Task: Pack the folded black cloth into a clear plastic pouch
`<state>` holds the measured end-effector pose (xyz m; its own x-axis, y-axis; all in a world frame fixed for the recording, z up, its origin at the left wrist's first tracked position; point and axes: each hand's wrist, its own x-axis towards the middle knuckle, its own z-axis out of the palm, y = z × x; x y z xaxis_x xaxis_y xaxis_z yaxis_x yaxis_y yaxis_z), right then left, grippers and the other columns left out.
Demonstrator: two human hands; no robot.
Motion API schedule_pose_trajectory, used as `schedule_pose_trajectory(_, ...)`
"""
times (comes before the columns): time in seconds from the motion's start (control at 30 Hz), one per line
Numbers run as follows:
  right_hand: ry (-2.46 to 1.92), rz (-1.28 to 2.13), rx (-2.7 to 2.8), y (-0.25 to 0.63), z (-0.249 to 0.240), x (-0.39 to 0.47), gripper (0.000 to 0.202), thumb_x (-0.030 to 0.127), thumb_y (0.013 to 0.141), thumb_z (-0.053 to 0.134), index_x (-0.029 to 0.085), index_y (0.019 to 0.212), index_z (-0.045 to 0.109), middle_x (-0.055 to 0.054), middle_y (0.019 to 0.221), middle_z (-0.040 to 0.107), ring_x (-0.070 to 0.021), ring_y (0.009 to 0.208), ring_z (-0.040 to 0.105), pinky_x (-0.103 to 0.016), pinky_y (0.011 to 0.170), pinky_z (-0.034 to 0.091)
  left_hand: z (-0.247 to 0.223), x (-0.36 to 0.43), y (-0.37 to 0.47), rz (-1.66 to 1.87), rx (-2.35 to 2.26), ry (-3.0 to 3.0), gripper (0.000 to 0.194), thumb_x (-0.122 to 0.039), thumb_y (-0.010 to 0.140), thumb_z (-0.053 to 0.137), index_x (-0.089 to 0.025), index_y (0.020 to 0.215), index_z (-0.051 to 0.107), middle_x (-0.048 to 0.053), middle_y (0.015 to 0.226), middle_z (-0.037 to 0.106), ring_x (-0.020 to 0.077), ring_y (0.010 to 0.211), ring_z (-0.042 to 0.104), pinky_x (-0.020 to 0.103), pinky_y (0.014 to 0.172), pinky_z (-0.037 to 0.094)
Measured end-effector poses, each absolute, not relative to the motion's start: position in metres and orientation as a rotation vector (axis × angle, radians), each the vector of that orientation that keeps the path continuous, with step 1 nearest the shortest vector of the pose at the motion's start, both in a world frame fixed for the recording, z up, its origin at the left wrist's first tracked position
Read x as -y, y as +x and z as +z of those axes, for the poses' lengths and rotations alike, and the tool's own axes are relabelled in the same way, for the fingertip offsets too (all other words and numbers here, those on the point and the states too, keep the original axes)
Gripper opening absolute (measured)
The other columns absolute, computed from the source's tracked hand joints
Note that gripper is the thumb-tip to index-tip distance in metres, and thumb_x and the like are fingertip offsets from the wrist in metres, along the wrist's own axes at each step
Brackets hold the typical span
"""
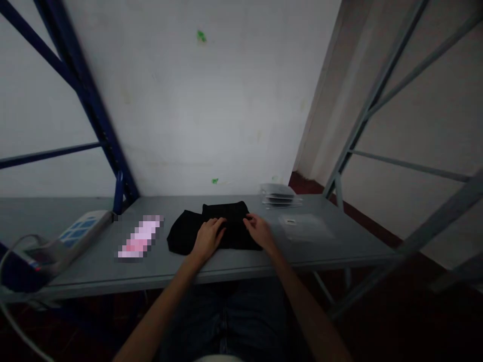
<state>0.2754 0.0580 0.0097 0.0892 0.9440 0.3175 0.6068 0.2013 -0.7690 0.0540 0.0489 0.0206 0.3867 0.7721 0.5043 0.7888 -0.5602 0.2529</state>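
A piece of black clothing (pixel 233 234) lies partly folded on the grey table, with one part spread out to the left; its exact kind I cannot tell. My left hand (pixel 209 237) rests on the middle of the fabric, palm down, fingers stretched forward and the thumb apart. At the right side of the cloth, my right hand (pixel 259 231) has its thumb and fingertips brought together on the fabric edge. A clear plastic bag (pixel 311 230) with a small white label lies flat just right of my right hand.
Behind the bag sits a stack of packed plastic bags (pixel 279 195). A blurred-out pink and white object (pixel 140 239) lies left of the cloth. Farther left is a power strip (pixel 81 231) with a cable. Blue and grey metal frames (pixel 94 110) rise beside the table (pixel 151 271), against a white wall.
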Motion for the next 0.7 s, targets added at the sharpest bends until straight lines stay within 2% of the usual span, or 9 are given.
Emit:
schedule_pose_trajectory(0.13, -1.462, 0.548, 1.655, 0.265, 0.018, -0.052, 0.033, 0.031, 0.098, 0.056, 0.016, 0.126, 0.064, -0.007, 0.096, 0.079, -0.0193, 0.086, 0.075, -0.029, 0.080, 0.056, 0.022, -0.043, 0.041, -0.910, 1.488, -2.521, 0.027, -0.028, 0.102, 0.047, -0.024, 0.125, 0.061, 0.010, 0.116, 0.070, 0.0274, 0.105, 0.066, 0.040, 0.092, 0.048)
schedule_pose_trajectory(0.27, -1.729, 0.172, 1.894, 0.296, 0.042, -0.032, 0.023, 0.026, 0.094, 0.063, 0.021, 0.115, 0.070, -0.009, 0.109, 0.077, -0.0233, 0.102, 0.072, -0.032, 0.088, 0.052, 0.021, -0.037, 0.033, -0.876, 1.508, -2.526, 0.028, -0.027, 0.101, 0.047, -0.023, 0.125, 0.061, 0.009, 0.111, 0.072, 0.0274, 0.103, 0.067, 0.041, 0.090, 0.046)
schedule_pose_trajectory(0.37, -2.005, -0.009, 1.982, 0.342, 0.061, -0.014, 0.025, 0.023, 0.089, 0.068, 0.020, 0.113, 0.072, -0.011, 0.118, 0.074, -0.0255, 0.114, 0.067, -0.031, 0.092, 0.048, 0.021, -0.033, 0.033, -0.872, 1.520, -2.494, 0.027, -0.026, 0.101, 0.046, -0.023, 0.125, 0.061, 0.009, 0.111, 0.072, 0.0269, 0.104, 0.067, 0.041, 0.092, 0.046)
schedule_pose_trajectory(0.53, -2.262, 0.185, 1.988, 0.402, 0.072, 0.000, 0.039, 0.020, 0.077, 0.079, 0.025, 0.115, 0.072, -0.005, 0.116, 0.075, -0.0224, 0.106, 0.069, -0.027, 0.080, 0.046, 0.021, -0.031, 0.034, -0.921, 1.721, -2.439, 0.026, -0.029, 0.101, 0.049, -0.023, 0.125, 0.057, 0.006, 0.103, 0.073, 0.0239, 0.097, 0.069, 0.035, 0.085, 0.050)
schedule_pose_trajectory(0.7, -2.312, 0.344, 2.004, 0.415, 0.067, -0.004, 0.022, 0.016, 0.072, 0.078, 0.023, 0.093, 0.077, -0.004, 0.096, 0.078, -0.0187, 0.087, 0.071, -0.024, 0.067, 0.042, 0.018, -0.033, 0.033, -0.914, 1.798, -2.435, 0.024, -0.032, 0.101, 0.051, -0.024, 0.122, 0.058, 0.006, 0.101, 0.072, 0.0225, 0.094, 0.070, 0.030, 0.077, 0.051)
